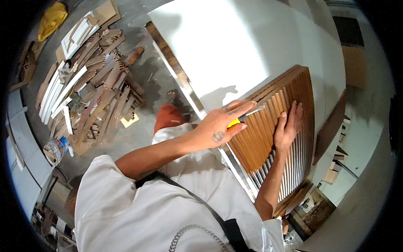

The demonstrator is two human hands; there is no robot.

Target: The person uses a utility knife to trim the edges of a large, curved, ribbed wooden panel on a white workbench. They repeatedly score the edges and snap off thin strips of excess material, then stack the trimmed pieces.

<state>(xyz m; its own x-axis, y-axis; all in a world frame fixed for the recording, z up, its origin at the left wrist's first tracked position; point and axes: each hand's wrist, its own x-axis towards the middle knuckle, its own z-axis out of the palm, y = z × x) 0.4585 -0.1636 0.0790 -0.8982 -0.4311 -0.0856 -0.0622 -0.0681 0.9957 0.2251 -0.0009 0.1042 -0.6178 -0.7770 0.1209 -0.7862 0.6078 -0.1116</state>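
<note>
Grey concrete floor (pixel 136 17) is visible at upper left, beside a broad white work surface (pixel 197 42) that is brightly lit toward its far part. Part of the floor is covered by a loose heap of brown and white wooden offcuts (pixel 100 86), well apart from the work surface. A brown wooden slatted piece of narrow parallel strips (pixel 252 147) is placed on the right part of the white surface; pale, shiny lines are seen between strips in its lower section. The right hand (pixel 288 128) is rested on the strips, fingers held close together, thumb set slightly apart. By the left hand (pixel 220 124), forefinger extended, a slim metal-bladed tool with a yellow-and-black handle (pixel 242 118) is pinched against the thumb. The blade is pointed over the strips; whether wood is touched by its tip cannot be told.
</note>
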